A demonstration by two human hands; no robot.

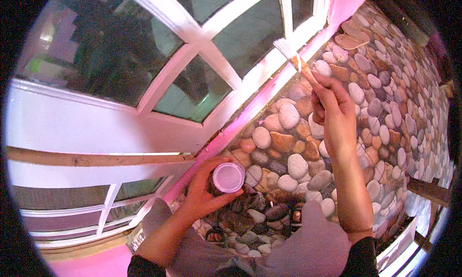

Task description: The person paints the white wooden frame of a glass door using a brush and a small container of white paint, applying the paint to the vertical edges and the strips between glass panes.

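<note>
My right hand (pixel 334 104) grips a paintbrush (pixel 302 64) by its wooden handle. The pale bristles point up and left, in front of the white window frame (pixel 262 68); whether they touch it I cannot tell. Down and to the left, my left hand (pixel 204 188) is wrapped round a small round cup (pixel 228 177), its fingers and thumb curled about the sides. The cup's top looks pale and whitish-pink; whether that is paint or a lid I cannot tell. Both hands are closed on what they hold.
A pebble-patterned floor (pixel 298 166) spreads below and to the right. Sandals (pixel 353 35) lie at the far right near the pink wall (pixel 346 5). A second white window frame (pixel 108 209) stands at the lower left. Wooden pieces (pixel 430 193) are at the right edge.
</note>
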